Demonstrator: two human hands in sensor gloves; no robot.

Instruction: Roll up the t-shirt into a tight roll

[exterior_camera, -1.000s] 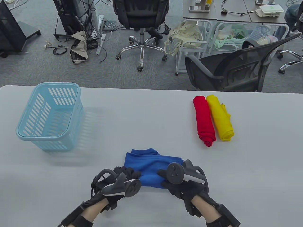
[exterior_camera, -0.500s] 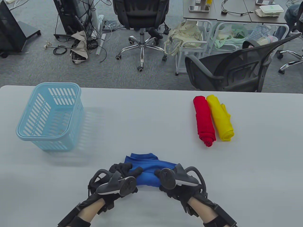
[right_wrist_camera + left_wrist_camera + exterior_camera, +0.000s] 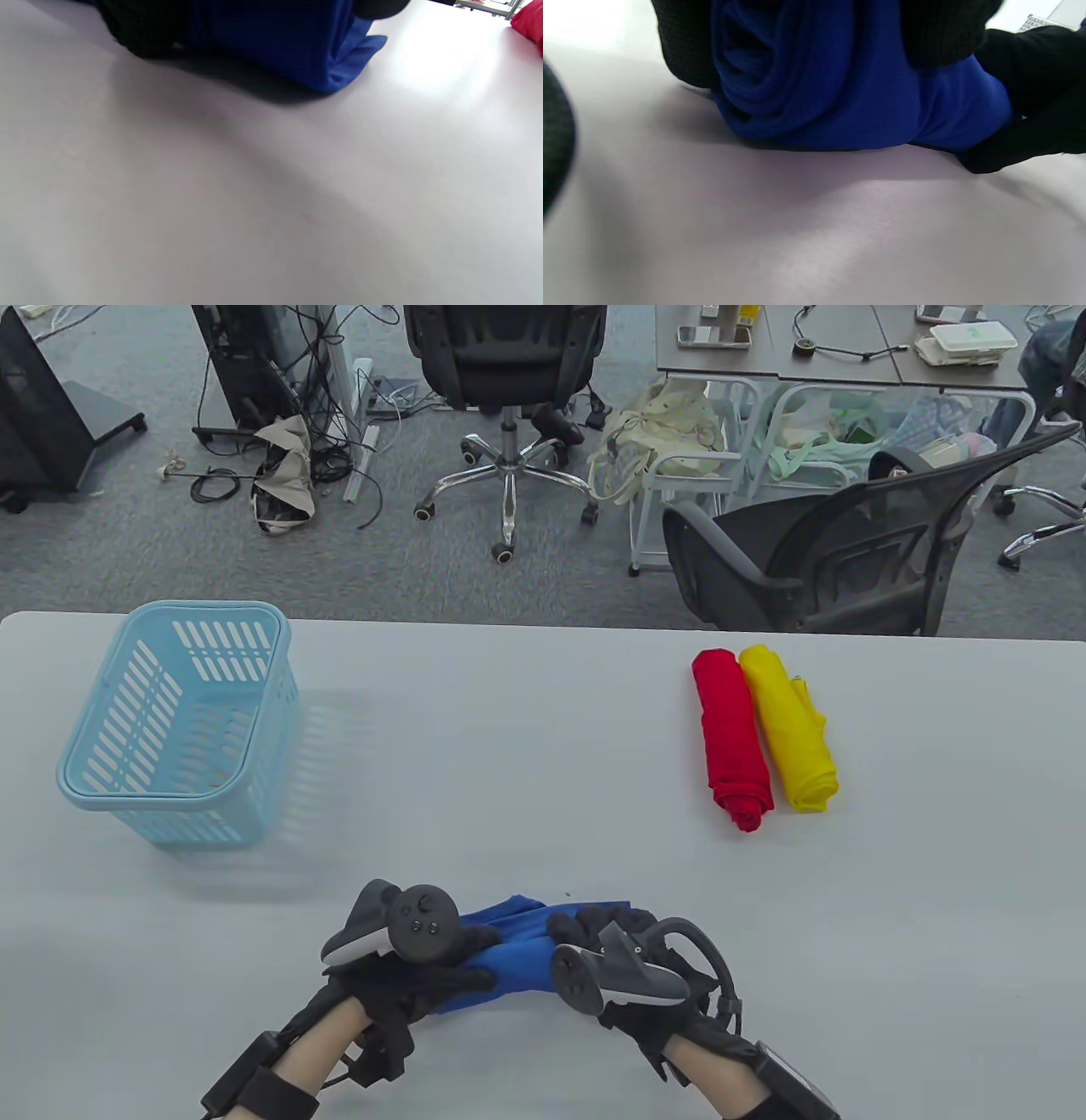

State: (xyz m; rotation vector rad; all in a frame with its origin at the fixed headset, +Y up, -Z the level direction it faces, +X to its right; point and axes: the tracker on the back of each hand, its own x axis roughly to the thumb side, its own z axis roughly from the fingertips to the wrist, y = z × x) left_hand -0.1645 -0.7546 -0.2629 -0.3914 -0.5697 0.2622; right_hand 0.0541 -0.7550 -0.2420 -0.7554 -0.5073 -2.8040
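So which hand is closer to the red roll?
The right hand. It grips the blue t-shirt on the side below the red roll. The left hand grips the shirt's other end, toward the basket side, farther away.

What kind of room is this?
Probably an office or lab: a black swivel office chair on grey carpet, tangled black cables on the floor, and a grey desk with gadgets behind the white table.

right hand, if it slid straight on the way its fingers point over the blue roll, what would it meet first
Probably nothing soon: the right hand grips the rolled blue t-shirt, fingers pointing away up the grey table. That line looks free; the red roll lies off to the right.
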